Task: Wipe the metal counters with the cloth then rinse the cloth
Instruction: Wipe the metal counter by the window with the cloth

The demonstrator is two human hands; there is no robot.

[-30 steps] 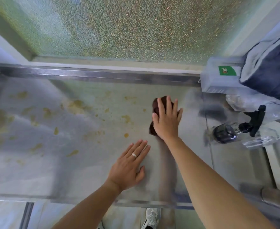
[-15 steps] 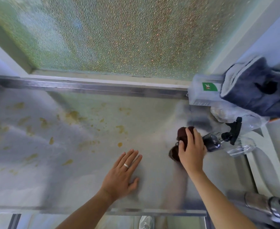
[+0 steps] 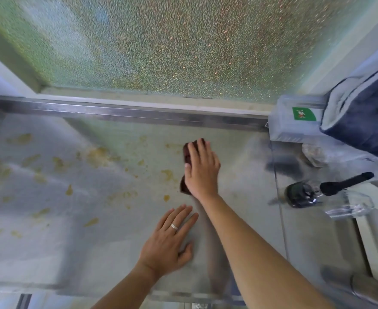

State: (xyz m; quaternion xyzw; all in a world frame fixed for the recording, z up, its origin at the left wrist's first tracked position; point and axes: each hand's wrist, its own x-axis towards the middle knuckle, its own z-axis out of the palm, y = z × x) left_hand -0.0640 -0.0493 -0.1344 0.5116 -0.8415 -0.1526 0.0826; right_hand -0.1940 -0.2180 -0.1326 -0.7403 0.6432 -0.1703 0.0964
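The right hand point(image 3: 202, 170) lies palm-down at the centre of the frame, its grip pressed flat over a dark brown cloth point(image 3: 186, 152), fingers extended toward the upper edge and close together; the cloth shows only as a strip along the hand's left side and beyond the fingertips. The right forearm runs straight from the lower right corner up to the wrist. Below and slightly left, the left hand point(image 3: 169, 244) rests flat on the metal desk point(image 3: 49, 253), fingers spread and pointing up-right, its grip released and holding nothing; a ring point(image 3: 174, 226) sits on one finger. Its forearm enters from the bottom edge.

Yellowish stains point(image 3: 98, 152) are scattered over the desk to the left of the cloth, some just beside it, and across the left half of the frame. At the right edge stand a pale plastic box point(image 3: 293, 126) with a green label, a folded dark blue towel point(image 3: 362, 121) against it, and below them a dark spray bottle point(image 3: 302, 195) lying on its side. Textured glass point(image 3: 161, 41) fills the upper frame.
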